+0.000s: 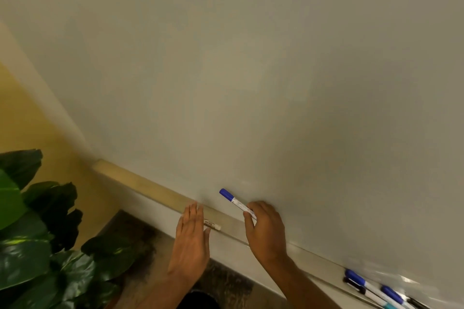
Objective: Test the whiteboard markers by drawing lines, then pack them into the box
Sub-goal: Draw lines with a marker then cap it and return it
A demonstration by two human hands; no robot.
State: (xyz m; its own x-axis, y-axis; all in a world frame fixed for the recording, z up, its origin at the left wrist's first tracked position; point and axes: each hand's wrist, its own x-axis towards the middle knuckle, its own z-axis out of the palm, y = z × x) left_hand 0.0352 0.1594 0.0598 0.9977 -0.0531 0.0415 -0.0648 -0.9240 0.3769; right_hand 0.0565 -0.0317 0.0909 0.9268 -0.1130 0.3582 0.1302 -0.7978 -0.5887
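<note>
- A big whiteboard (251, 70) fills most of the view, and no drawn line shows on it. A narrow ledge (150, 187) runs along its lower edge, and a green plant (30, 233) stands at the lower left, against a yellow wall (22, 118).
- The right hand (266, 228) holds a blue marker (237, 203). Its fingers (248, 221) are closed around the white barrel, near the back end.
- The blue cap is on and points up and to the left, away from the hand, close to the board. With the cap on, the marker probably cannot draw yet, so the testing seems not started for this one.
- The left hand (192, 238) is flat and open, fingers stretched out together, and it holds nothing. It lies just beside a small white piece (213, 225) on the ledge; whether it touches the piece cannot be told. What the piece is cannot be told either.
- More markers (376, 288) lie together on the ledge at the lower right, well apart from both hands, likely kept there to be in easy reach.
- No box is in view.
</note>
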